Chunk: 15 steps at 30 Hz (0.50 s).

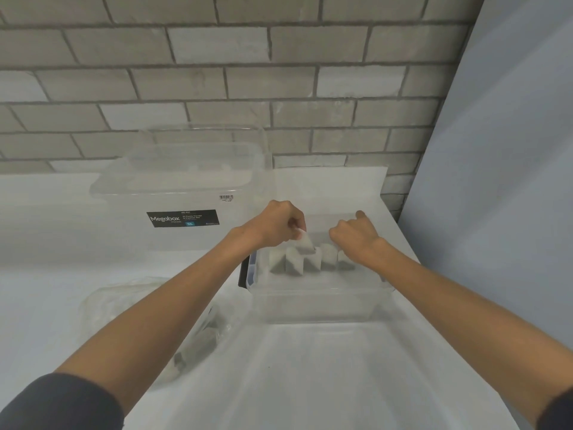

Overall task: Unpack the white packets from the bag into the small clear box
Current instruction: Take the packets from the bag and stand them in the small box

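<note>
The small clear box (319,305) stands on the white table, holding several white packets (328,259) lined up on edge along its far side. My left hand (279,228) pinches the top corner of one white packet (305,243) above the row. My right hand (356,237) reaches into the box at the right end of the row, its fingers curled down among the packets; whether it holds one is hidden. The clear plastic bag (148,308) lies crumpled on the table at the left, under my left forearm, with a few packets (204,336) showing inside.
A large clear Megabox storage box (183,193) stands at the back left against the grey brick wall. A clear lid (325,383) lies flat in front of the small box. A dark object (243,274) sits beside the small box's left side. A blue-grey panel borders the right.
</note>
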Tool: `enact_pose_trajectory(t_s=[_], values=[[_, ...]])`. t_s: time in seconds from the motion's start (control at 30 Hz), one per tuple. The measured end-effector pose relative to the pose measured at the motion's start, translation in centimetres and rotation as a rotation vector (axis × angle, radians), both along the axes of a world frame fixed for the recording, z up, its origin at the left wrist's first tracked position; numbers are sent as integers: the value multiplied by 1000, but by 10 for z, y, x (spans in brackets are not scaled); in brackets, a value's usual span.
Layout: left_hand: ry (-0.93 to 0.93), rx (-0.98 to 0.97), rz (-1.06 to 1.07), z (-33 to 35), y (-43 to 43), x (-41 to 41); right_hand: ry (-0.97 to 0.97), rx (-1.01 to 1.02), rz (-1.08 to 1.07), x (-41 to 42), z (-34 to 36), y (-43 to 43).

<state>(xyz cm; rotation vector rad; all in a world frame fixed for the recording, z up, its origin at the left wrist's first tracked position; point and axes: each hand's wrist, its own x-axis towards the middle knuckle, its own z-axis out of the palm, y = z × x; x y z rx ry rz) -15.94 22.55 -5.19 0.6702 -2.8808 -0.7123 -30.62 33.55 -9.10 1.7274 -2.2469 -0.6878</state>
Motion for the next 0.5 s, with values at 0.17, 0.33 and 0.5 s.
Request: enact_pose_trajectory(t_s=[0.17, 0.33, 0.5], values=[[-21, -9, -8, -3, 1, -4, 31, 13, 20, 4, -1, 2], [-26, -6, -5, -6, -1, -5, 56, -16, -8, 6, 0, 2], [-2, 26, 52, -9, -2, -5, 52, -43, -32, 5, 1, 1]])
